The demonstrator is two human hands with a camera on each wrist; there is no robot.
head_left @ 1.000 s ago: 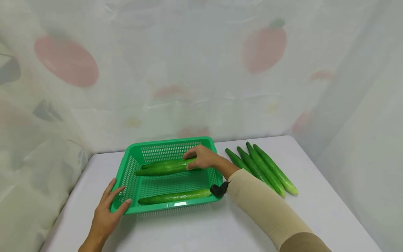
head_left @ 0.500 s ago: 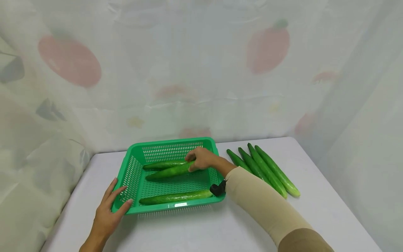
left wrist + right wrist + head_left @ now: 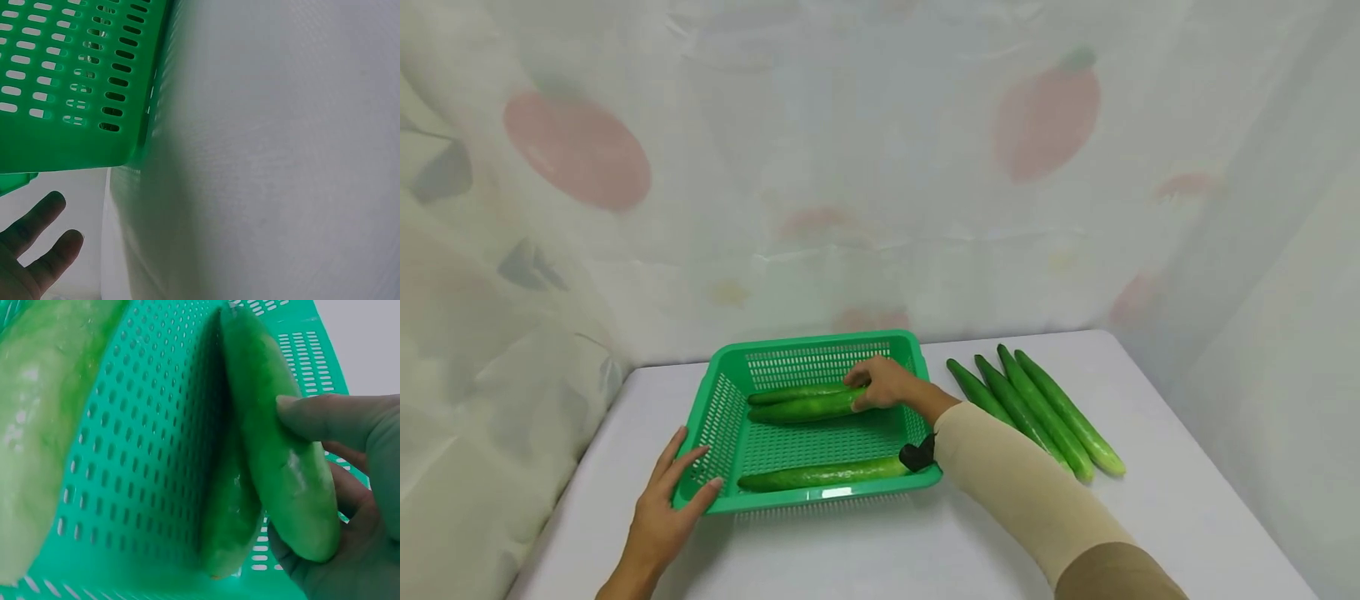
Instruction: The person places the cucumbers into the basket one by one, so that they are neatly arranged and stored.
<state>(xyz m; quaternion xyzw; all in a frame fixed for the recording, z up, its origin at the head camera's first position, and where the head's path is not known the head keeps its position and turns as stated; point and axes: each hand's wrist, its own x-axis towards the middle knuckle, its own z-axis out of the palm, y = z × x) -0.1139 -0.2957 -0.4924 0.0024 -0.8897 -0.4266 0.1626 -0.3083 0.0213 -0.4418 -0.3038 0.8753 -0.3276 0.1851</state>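
Observation:
In the head view, my right hand (image 3: 886, 383) grips a green cucumber (image 3: 801, 408) by its right end, inside the green basket (image 3: 816, 495). The right wrist view shows the thumb on one side of this cucumber (image 3: 284, 450) and fingers curled round the other. Alongside it at the back lies a second cucumber (image 3: 786, 392), partly covered by the held one. A third cucumber (image 3: 820, 476) lies along the basket's front wall. My left hand (image 3: 662, 512) rests at the basket's front left corner with fingers spread. Only two of its fingers (image 3: 56, 256) show in the left wrist view.
Several more cucumbers (image 3: 1030, 408) lie side by side on the white table (image 3: 820, 554), right of the basket. A pale printed curtain (image 3: 880, 183) stands behind the table and along both sides. The right forearm's sleeve (image 3: 1022, 492) crosses over the basket's right side.
My right hand has drawn the held cucumber rightward, and its left end has swung back beside the rear cucumber. The left hand stays at the basket corner. The whole view has shifted slightly.

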